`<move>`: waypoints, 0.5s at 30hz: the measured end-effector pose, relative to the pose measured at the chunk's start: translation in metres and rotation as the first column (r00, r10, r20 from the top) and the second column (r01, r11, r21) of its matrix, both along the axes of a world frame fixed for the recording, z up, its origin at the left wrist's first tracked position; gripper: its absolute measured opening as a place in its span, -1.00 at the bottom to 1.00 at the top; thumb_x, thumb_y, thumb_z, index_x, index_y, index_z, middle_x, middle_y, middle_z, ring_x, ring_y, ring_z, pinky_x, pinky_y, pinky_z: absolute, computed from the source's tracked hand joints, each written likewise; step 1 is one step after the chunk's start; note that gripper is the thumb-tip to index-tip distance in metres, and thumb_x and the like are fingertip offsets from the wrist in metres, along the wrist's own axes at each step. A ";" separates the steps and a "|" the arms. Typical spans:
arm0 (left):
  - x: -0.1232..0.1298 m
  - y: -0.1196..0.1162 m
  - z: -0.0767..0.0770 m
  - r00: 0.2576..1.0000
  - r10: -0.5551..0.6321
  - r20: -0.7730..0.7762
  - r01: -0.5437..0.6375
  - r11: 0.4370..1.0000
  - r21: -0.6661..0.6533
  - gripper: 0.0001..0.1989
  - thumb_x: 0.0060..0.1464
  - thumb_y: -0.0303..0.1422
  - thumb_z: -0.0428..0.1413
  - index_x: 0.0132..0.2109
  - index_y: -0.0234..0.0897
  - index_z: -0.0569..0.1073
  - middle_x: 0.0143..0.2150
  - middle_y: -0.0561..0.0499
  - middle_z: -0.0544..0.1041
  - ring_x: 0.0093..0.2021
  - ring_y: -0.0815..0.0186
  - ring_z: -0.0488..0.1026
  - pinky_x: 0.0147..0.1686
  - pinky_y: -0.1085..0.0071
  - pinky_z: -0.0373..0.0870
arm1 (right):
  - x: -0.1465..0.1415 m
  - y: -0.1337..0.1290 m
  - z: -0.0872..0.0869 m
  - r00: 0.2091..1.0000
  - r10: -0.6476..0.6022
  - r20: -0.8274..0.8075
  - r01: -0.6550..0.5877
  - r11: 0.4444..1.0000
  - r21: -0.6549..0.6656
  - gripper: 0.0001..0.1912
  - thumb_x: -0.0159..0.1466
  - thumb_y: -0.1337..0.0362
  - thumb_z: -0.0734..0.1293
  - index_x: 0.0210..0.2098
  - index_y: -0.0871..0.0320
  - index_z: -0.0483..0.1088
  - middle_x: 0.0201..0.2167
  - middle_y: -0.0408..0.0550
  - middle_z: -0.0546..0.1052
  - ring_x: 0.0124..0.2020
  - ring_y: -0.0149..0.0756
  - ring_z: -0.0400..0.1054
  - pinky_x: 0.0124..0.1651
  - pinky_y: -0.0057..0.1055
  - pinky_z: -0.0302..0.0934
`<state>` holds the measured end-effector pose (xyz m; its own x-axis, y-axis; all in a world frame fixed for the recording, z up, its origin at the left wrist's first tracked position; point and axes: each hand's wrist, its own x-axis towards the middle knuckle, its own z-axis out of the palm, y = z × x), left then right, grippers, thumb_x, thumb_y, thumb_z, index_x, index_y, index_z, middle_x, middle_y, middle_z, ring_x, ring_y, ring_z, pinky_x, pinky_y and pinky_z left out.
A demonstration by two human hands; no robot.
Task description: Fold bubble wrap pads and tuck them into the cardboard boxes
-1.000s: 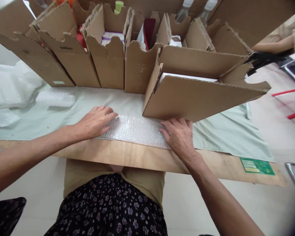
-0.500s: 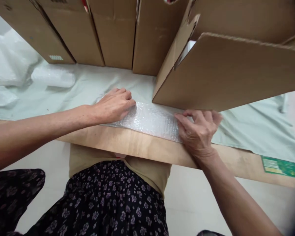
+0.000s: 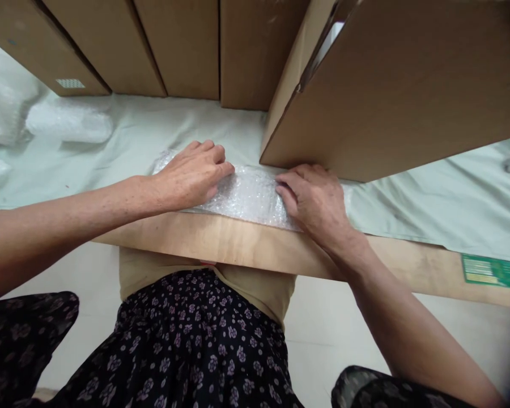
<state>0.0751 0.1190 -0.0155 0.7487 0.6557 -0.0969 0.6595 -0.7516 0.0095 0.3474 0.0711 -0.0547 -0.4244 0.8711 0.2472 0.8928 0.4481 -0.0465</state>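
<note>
While bubble wrap (image 3: 255,195) lies along the near edge of the bench (image 3: 246,245) in the head view, the left hand (image 3: 198,174) and right hand (image 3: 317,195) rest on it, both curled; whether either pinches it is unclear. A cardboard box (image 3: 391,96) stands just beyond the right.

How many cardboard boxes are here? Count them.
5: rear row from left, first box, second box, third box, fourth box; front box by the right hand. Others may be hidden.

From afar I saw the bubble wrap (image 3: 250,195), clear and shiny; it lay lengthwise near the table's (image 3: 238,243) front edge.
</note>
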 end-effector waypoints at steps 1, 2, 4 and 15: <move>0.000 0.000 0.000 1.000 0.002 -0.008 -0.002 1.000 0.004 -0.64 0.17 -0.52 0.01 0.03 -0.29 0.58 -0.05 -0.22 0.54 -0.02 -0.02 0.45 -0.06 0.05 0.41 | -0.002 0.003 0.000 1.000 -0.004 0.006 0.004 1.000 -0.021 -0.79 0.42 0.27 0.27 -0.16 0.13 0.57 -0.23 0.05 0.59 -0.19 -0.10 0.34 -0.11 -0.18 0.08; 0.001 0.000 0.000 1.000 0.007 -0.010 -0.007 1.000 0.004 -0.63 0.17 -0.52 0.00 0.03 -0.28 0.58 -0.06 -0.20 0.54 -0.02 -0.02 0.45 -0.05 0.04 0.41 | -0.003 0.004 0.000 1.000 -0.006 0.009 0.006 1.000 -0.027 -0.80 0.41 0.28 0.28 -0.21 0.12 0.56 -0.26 0.04 0.59 -0.20 -0.11 0.33 -0.11 -0.18 0.08; 0.001 -0.001 0.000 1.000 0.028 0.014 -0.028 1.000 -0.005 -0.62 0.15 -0.52 0.02 0.06 -0.25 0.56 -0.07 -0.19 0.53 -0.02 -0.02 0.44 -0.04 0.02 0.40 | -0.004 0.004 0.002 1.000 -0.007 0.012 0.006 1.000 0.004 -0.79 0.43 0.26 0.27 -0.26 0.10 0.54 -0.29 0.02 0.58 -0.21 -0.11 0.33 -0.11 -0.17 0.06; 0.000 -0.008 0.012 0.968 0.020 0.250 -0.003 0.998 -0.071 -0.49 0.13 -0.43 0.08 0.25 -0.24 0.41 0.27 -0.19 0.39 0.23 -0.08 0.35 0.19 -0.07 0.29 | -0.004 -0.027 0.025 0.988 0.136 -0.074 -0.116 0.966 0.232 -0.83 0.47 0.34 0.23 -0.27 0.08 0.38 -0.07 -0.10 0.65 -0.06 -0.22 0.45 0.14 -0.14 0.06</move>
<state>0.0752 0.1114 -0.0032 0.7472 0.6629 0.0472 0.6383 -0.7356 0.2268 0.3434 0.0437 -0.0293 -0.4946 0.7290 0.4732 0.8252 0.5648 -0.0075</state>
